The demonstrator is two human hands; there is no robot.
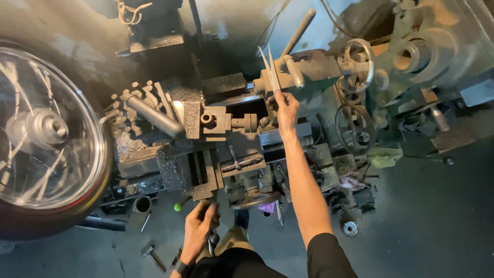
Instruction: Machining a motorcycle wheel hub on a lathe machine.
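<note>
Hands at the lathe [226, 134]
Right hand [285, 107]: fingers pinch the calipers [270, 67], tips projecting above them. Left hand [201, 224]: fingers wrapped around a crank handle [212, 241].

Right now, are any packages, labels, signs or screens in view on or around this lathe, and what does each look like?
None that can be made out: no package, label, sign or screen shows.
The lathe is bare grey metal, grimy.
The right hand holds slim pointed calipers, plain metal.
The left hand grips a handle low on the machine.
</note>
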